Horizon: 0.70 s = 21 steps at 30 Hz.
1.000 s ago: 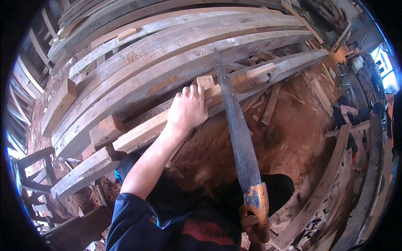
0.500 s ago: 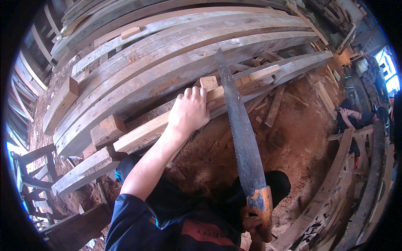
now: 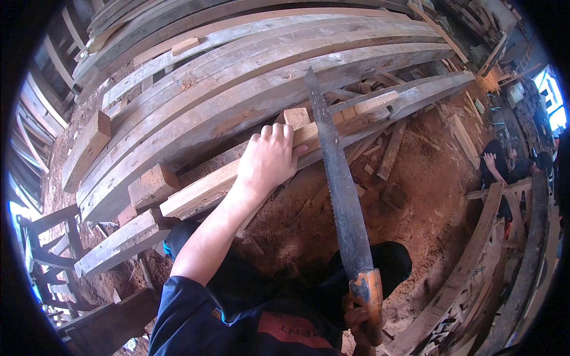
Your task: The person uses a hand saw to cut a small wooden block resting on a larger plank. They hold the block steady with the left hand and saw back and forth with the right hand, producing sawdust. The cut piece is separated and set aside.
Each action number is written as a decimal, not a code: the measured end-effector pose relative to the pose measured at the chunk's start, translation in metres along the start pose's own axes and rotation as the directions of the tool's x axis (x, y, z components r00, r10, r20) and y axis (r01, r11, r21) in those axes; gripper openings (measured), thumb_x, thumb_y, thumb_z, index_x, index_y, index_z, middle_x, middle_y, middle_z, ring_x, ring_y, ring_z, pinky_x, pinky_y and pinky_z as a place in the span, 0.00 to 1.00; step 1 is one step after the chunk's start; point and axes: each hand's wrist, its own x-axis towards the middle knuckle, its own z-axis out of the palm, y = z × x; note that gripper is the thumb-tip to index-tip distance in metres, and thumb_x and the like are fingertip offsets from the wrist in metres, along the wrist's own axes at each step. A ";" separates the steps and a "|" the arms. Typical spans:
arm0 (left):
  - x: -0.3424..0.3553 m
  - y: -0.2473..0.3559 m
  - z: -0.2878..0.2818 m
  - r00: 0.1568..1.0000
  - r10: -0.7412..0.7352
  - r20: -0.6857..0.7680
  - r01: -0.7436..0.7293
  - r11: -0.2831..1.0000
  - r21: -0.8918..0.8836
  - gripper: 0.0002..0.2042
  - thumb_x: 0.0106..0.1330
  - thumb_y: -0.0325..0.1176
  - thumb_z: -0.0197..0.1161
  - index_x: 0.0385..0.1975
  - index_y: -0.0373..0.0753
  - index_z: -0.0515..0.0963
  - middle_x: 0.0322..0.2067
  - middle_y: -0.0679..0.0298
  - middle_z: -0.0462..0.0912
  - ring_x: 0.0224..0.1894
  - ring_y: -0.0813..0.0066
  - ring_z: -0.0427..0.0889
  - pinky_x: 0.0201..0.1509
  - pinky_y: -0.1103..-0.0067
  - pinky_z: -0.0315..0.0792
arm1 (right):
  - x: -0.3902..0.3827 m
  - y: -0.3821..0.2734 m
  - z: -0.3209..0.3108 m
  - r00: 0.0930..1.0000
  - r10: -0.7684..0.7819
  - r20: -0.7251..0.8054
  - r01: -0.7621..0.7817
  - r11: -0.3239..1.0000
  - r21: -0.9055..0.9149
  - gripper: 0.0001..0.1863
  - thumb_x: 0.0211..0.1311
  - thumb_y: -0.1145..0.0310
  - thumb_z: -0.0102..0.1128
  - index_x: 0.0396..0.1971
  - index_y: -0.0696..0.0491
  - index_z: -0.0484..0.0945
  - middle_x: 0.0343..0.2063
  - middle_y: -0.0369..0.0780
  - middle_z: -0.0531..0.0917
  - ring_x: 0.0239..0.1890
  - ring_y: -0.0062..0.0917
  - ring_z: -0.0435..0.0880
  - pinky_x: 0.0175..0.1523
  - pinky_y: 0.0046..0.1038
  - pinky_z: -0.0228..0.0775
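My left hand (image 3: 268,155) is closed over a pale wooden batten (image 3: 205,188), its fingers curled across the far edge. That batten lies along a longer grey beam (image 3: 122,242). In my right hand (image 3: 355,320) is the wooden handle of a handsaw (image 3: 343,196). The long dark blade slants up and away, crossing the batten just right of my left hand. Several cut marks show on the batten (image 3: 368,107) beyond the blade. A small wood block (image 3: 296,117) sits behind my left hand's fingers.
Several long timbers (image 3: 237,89) lie side by side at the far side. Square timber ends (image 3: 153,185) stand at left. Sawdust and offcuts cover the ground (image 3: 409,202). Another person (image 3: 504,169) sits at the far right, near stacked wooden frames (image 3: 463,285).
The saw has shifted slightly, its handle drifting a little left and its tip a little farther away. My left hand keeps its place on the batten. The other person's arm has moved.
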 end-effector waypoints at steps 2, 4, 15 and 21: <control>0.000 0.001 0.000 1.000 0.004 -0.004 -0.004 1.000 0.009 0.22 0.69 0.49 0.54 0.38 0.30 0.73 0.34 0.54 0.78 0.39 0.61 0.81 0.40 0.70 0.78 | 0.010 0.021 0.005 0.995 0.081 0.062 -0.065 0.972 -0.225 0.34 0.56 0.71 0.67 0.60 0.53 0.58 0.41 0.36 0.70 0.47 0.21 0.72 0.57 0.29 0.70; 0.001 0.002 0.000 1.000 0.008 -0.009 -0.008 1.000 0.015 0.22 0.68 0.50 0.55 0.38 0.31 0.73 0.34 0.54 0.78 0.39 0.61 0.81 0.39 0.70 0.78 | 0.010 0.025 0.005 0.997 -0.064 -0.051 -0.019 0.430 -0.903 0.34 0.56 0.70 0.66 0.60 0.54 0.58 0.42 0.36 0.70 0.48 0.22 0.72 0.60 0.33 0.70; 0.002 0.002 -0.002 1.000 0.003 -0.001 -0.003 1.000 0.021 0.23 0.69 0.52 0.54 0.39 0.31 0.73 0.33 0.55 0.77 0.40 0.61 0.81 0.41 0.70 0.78 | 0.016 0.031 0.005 0.800 -0.249 0.545 -0.011 -0.915 -0.403 0.16 0.46 0.67 0.73 0.35 0.52 0.78 0.27 0.38 0.83 0.30 0.28 0.85 0.37 0.30 0.77; 0.000 0.002 -0.003 1.000 0.005 0.002 -0.005 1.000 -0.011 0.22 0.70 0.51 0.54 0.40 0.32 0.72 0.34 0.55 0.78 0.40 0.61 0.81 0.41 0.69 0.78 | 0.038 0.073 0.025 0.745 -0.149 0.650 0.111 -0.934 -0.340 0.10 0.47 0.68 0.73 0.29 0.51 0.80 0.23 0.38 0.84 0.25 0.28 0.85 0.31 0.28 0.75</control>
